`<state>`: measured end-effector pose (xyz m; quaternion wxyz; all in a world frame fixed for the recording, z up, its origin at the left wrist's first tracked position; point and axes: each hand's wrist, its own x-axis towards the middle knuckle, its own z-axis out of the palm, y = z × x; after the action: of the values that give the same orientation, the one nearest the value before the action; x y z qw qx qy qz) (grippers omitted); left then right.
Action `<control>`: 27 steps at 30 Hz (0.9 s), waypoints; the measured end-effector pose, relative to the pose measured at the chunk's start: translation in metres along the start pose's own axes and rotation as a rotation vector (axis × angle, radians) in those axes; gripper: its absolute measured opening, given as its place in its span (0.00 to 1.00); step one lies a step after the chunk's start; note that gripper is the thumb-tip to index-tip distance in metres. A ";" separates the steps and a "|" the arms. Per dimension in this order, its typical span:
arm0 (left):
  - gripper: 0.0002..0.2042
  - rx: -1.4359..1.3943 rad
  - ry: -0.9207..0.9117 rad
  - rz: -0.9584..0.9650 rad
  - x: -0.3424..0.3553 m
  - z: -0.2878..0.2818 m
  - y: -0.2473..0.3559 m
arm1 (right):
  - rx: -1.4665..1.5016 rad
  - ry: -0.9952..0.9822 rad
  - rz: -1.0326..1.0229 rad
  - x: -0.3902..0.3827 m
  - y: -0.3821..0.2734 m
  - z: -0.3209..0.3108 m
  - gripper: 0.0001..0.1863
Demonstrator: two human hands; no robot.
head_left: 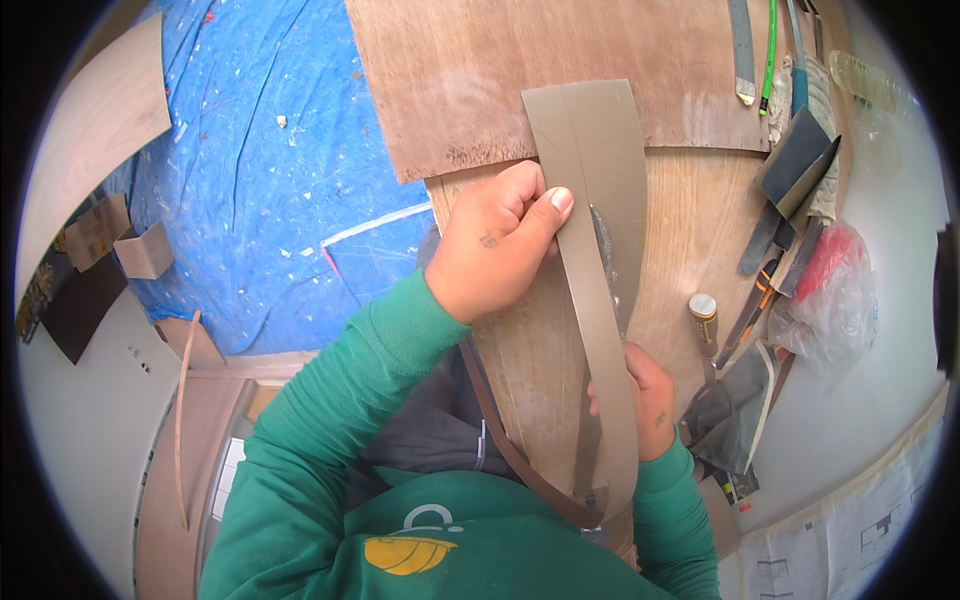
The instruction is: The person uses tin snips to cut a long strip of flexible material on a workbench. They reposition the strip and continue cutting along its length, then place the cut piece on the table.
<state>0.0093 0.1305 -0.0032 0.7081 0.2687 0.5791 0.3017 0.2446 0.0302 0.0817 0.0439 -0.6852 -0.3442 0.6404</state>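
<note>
My left hand [497,243] pinches a long grey-brown strip [590,290] between thumb and curled fingers. At its far end the strip joins a wider flat sheet [590,120] of the same colour, which rests on the wooden board. Towards my body the strip bends into a loop, and its darker underside [500,430] shows at the left. Between strip and sheet lies a dark grey, metal-looking piece [602,240], partly covered. My right hand [650,400] is closed at the strip's right side, below that piece; the strip hides much of its grip.
A reddish plywood board [450,80] lies across the far side of the pale wood surface [690,230]. On the right are a small capped bottle [703,315], a cutter knife [755,305], a clear plastic bag [830,300] and dark offcuts [795,165]. Blue sheeting [280,180] covers the left.
</note>
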 end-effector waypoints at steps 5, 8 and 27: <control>0.12 0.000 -0.032 0.019 0.000 -0.005 0.001 | 0.052 -0.027 -0.013 0.002 -0.001 0.006 0.13; 0.12 0.004 -0.054 0.011 -0.001 -0.006 0.006 | 0.039 -0.035 -0.035 0.004 -0.005 0.007 0.13; 0.11 -0.033 -0.083 0.000 0.000 -0.008 -0.001 | 0.024 -0.074 -0.039 0.011 -0.015 0.000 0.20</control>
<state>0.0015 0.1303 -0.0053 0.7358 0.2693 0.5442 0.3000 0.2375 0.0470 0.0798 0.0519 -0.6537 -0.3510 0.6684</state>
